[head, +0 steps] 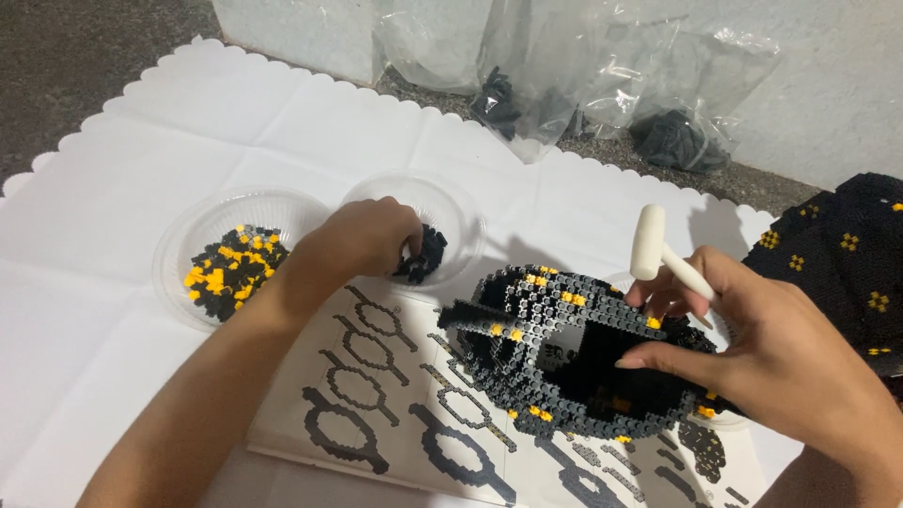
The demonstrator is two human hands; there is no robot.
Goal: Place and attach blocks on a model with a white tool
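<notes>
Hands at work on a black block model

White scalloped paper (122,310) covers a dark, speckled surface (66,56) that meets a pale wall (828,103). Clear plastic bags (602,85) holding dark pieces lean against the wall. An instruction sheet (376,395) with grey diagrams lies under a curved black and yellow block model (555,357) at centre. A second black and yellow build (847,254) is cut off at the right edge.

The left hand (362,240) dips, fingers curled, into a clear bowl (451,212); whether it grips the black pieces (425,256) there is hidden. Beside it sits another bowl (212,221) of black and yellow pieces. The right hand (752,348) rests on the model's rim, fingers closed around the handle of a small white mallet (658,252).
</notes>
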